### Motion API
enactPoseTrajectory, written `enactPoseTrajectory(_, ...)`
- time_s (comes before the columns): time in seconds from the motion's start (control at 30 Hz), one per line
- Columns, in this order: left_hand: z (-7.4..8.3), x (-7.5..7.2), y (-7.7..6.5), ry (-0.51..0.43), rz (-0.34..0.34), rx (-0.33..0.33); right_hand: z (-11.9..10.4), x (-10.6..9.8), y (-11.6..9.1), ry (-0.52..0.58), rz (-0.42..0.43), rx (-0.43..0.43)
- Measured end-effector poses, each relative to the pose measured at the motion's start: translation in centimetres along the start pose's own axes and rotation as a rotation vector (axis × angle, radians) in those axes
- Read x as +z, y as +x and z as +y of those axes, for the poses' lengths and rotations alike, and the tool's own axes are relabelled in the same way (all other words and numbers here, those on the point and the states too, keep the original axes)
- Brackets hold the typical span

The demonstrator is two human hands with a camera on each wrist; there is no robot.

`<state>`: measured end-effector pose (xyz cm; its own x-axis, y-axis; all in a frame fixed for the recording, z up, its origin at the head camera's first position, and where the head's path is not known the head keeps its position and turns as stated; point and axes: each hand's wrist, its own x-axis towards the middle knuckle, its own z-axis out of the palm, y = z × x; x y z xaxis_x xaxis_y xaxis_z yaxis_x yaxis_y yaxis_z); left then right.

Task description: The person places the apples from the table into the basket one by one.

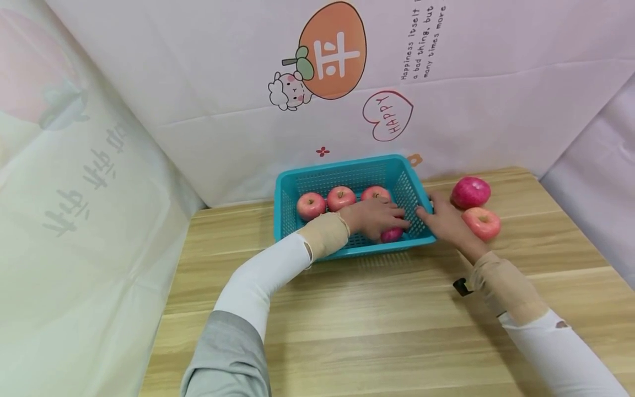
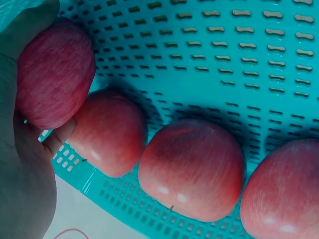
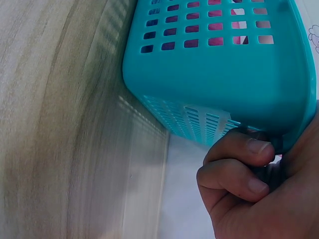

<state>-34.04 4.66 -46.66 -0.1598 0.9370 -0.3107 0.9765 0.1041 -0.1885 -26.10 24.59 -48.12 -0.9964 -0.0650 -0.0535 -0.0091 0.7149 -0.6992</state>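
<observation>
Inside the blue plastic basket [image 1: 347,251], my left hand [image 1: 375,216] holds an oval, streaked dark pink-red fruit [image 2: 56,73], its thumb and fingers around it. That fruit is near the basket's right end; its exact kind is unclear. Three paler red apples lie in a row along the back: a left apple [image 1: 311,206], a middle apple [image 1: 340,198] and a right apple [image 1: 375,193], which is partly hidden by the left hand. My right hand [image 1: 446,220] grips the basket's right rim, thumb over the top and fingers curled outside, as the right wrist view shows.
Right of the basket, a magenta fruit [image 1: 471,192] and a pinkish apple [image 1: 481,223] lie on the wooden table [image 1: 357,331], close to the right hand. A small black object [image 1: 463,286] shows beside the right wrist. Behind the table hangs a printed white cloth [image 1: 223,138].
</observation>
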Motion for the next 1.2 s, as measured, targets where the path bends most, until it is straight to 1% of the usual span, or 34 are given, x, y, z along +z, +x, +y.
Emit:
enactPoseTrajectory(0.17, 0.1, 0.7, 0.2, 0.041, 0.049, 0.008, 0.1, 0.1, 0.0, 0.003, 0.005, -0.006)
enactPoseTrajectory(0.27, 0.0, 0.8, 0.2, 0.049, 0.058, 0.007, 0.1, 0.0, 0.0, -0.002, 0.005, -0.016)
enactPoseTrajectory(0.43, 0.1, 0.7, 0.2, 0.051, 0.045, 0.007, 0.0, 0.0, 0.0, -0.003, 0.003, -0.007)
enactPoseTrajectory(0.77, 0.3, 0.9, 0.5, 0.094, 0.006, -0.008, -0.1, 0.0, -0.1, 0.006, -0.004, -0.008)
enactPoseTrajectory(0.87, 0.3, 0.7, 0.4, 0.090, -0.009, -0.018, -0.2, 0.0, 0.0, 0.002, -0.007, -0.006)
enactPoseTrajectory(1.0, 0.3, 0.1, 0.1, 0.062, -0.018, -0.028, -0.3, 0.0, -0.1, -0.001, -0.011, -0.005)
enactPoseTrajectory(1.13, 0.3, -0.6, -0.2, 0.025, -0.002, -0.028, -0.3, -0.1, -0.3, -0.004, -0.008, -0.014)
enactPoseTrajectory(1.2, 0.3, -0.9, -0.3, 0.016, 0.016, -0.023, -0.3, -0.1, -0.4, -0.001, -0.008, -0.013)
